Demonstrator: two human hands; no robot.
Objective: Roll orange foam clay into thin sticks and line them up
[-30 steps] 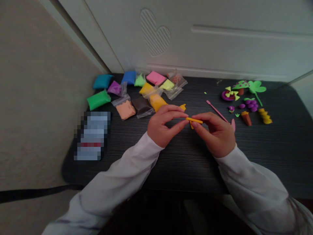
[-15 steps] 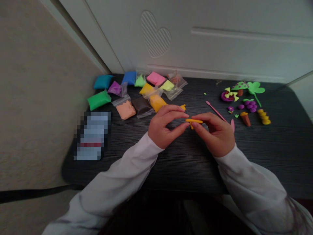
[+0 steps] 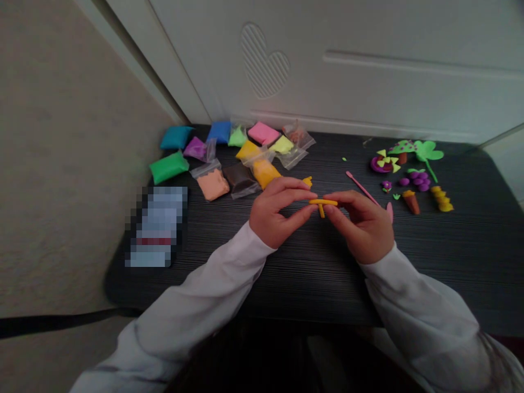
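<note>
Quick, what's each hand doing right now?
Left hand: fingers closed on one end of the orange strip.
Right hand: fingers closed on the other end.

Likely a home: a panelled white door with 1 striped heart point(image 3: 266, 63) stands beyond the fingers point(image 3: 303, 214).

The person wears a loose, long-sleeved top of thin-looking, whitish-grey fabric. Its left sleeve point(image 3: 184, 305) ends in a plain, paler cuff at the wrist of the bare left hand point(image 3: 272, 215), creases into soft folds along the forearm and carries faint greyish streaks lower down. The right sleeve point(image 3: 426, 305) ends likewise at the bare right hand point(image 3: 368, 226), wrinkles loosely and shows darker, blurred brownish-grey markings near the lower right edge.
</note>
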